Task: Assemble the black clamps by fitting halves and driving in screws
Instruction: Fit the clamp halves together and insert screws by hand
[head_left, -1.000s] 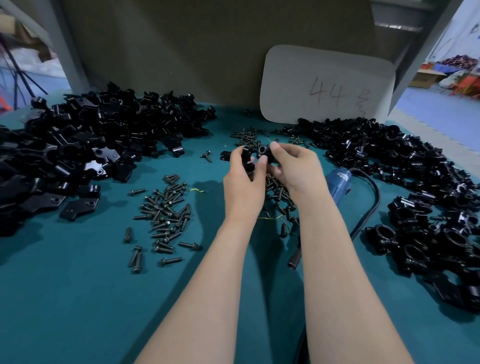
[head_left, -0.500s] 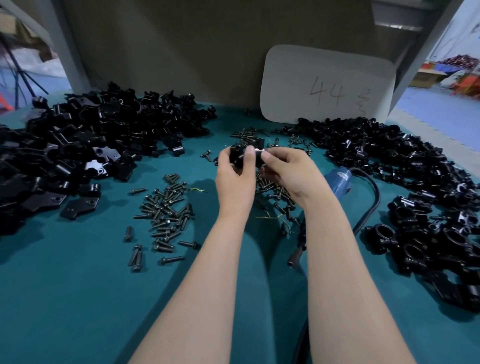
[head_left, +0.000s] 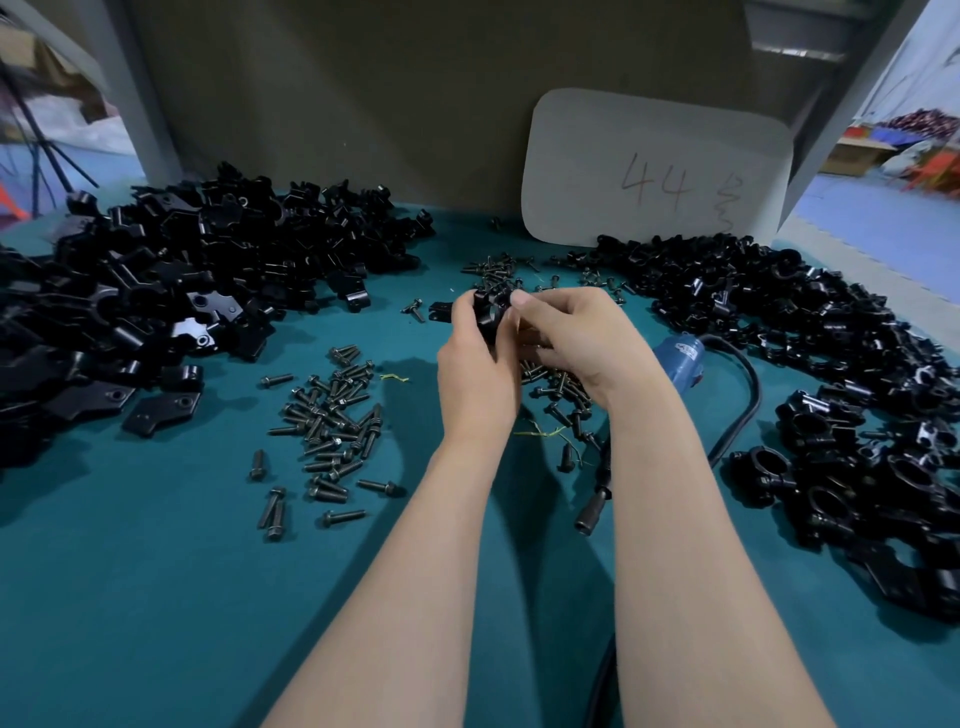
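Black clamp halves (head_left: 156, 291) lie heaped at the far left of the teal surface (head_left: 130, 597), with loose screws (head_left: 332, 410) scattered just beside them. Near the middle, the left hand (head_left: 475, 374) curls round a clamp (head_left: 491, 312) held up off the cloth, and the right hand (head_left: 576, 338) pinches its other side. I'd say the halves want seating flush, holes lined up, before any screw goes in; whether one is started I cannot tell. Right of the hands lies a blue electric screwdriver (head_left: 680, 358), its label too small to read. Behind, a pale card (head_left: 660, 166) bears a handwritten "44" and an unclear mark, and finished clamps (head_left: 831, 364) pile at the right.
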